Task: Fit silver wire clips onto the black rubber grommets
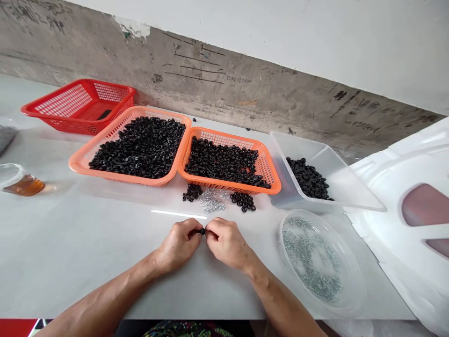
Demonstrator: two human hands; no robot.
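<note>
A small black part (202, 231) is pinched between my two hands, just above the table. My left hand (179, 245) is closed with thumb and forefinger on its left side. My right hand (226, 243) is closed too, its fingertips meeting the part from the right; whether they hold a second piece is hidden. Just beyond my hands lie a little heap of black parts (192, 192), a scatter of tiny shiny metal pieces (212, 201) and a group of black rings (242, 201).
Orange baskets (79, 163) (275, 175) full of black parts stand behind the heaps, with a red basket (52, 119) farther left. On the right are a clear bin (347, 187) of black parts and a round tub (356, 281) of tiny pieces. A cup (26, 185) holds amber liquid.
</note>
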